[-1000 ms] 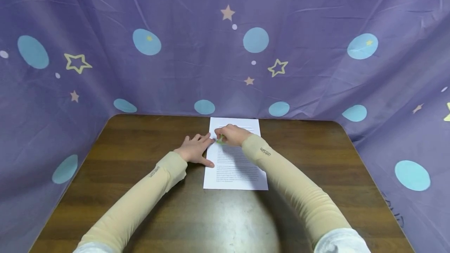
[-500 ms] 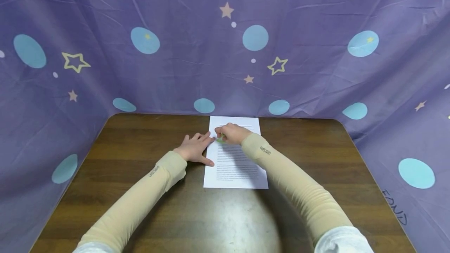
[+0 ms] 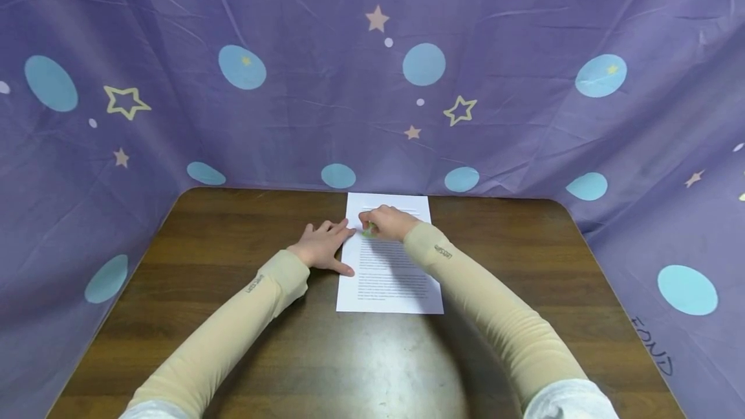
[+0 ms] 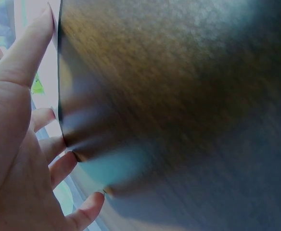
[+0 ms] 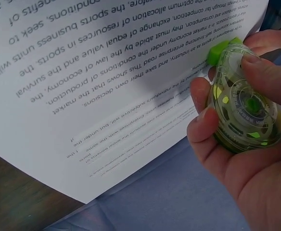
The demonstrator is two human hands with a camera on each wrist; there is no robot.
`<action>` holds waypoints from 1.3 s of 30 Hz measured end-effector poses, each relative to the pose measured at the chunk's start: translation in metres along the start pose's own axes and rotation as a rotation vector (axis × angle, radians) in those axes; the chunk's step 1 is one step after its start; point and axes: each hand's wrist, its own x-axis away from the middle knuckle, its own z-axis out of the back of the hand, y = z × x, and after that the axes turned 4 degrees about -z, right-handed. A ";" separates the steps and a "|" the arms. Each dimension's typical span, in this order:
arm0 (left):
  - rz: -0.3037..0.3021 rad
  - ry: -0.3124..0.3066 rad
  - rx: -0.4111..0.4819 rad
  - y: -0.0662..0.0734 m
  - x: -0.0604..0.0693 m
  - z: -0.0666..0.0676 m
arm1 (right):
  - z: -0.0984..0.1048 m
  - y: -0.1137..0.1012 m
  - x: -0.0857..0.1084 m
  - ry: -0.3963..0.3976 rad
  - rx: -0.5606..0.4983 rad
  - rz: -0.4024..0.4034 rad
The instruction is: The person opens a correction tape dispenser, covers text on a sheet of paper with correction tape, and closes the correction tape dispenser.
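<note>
A printed sheet of paper (image 3: 372, 296) lies on the wooden table, near its far edge. My left hand (image 3: 323, 247) rests with spread fingers at the sheet's left edge; in the left wrist view its fingertips (image 4: 70, 161) touch the surface. Between thumb and fingers, my right hand (image 3: 388, 222) grips a clear and green correction tape (image 5: 249, 108). Its green tip (image 5: 220, 52) is at the paper, by a line of text in the upper part; whether it touches is hard to tell. Pale strips (image 3: 401, 211) cross the text near the top of the sheet.
The brown table (image 3: 233, 315) extends on both sides of the sheet and in front of it. A purple curtain (image 3: 326, 83) with stars and blue dots hangs right behind the table's far edge and along both sides.
My right hand has shifted slightly to the right along the text with the correction tape. The left hand and the paper stay in place.
</note>
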 end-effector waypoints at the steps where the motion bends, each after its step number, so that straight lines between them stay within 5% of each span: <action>1: -0.002 0.003 0.000 0.001 0.001 0.001 | 0.000 0.000 0.001 0.000 0.001 0.001; 39: -0.021 0.013 -0.039 -0.005 -0.002 -0.005 | 0.002 0.015 0.019 -0.020 -0.071 -0.011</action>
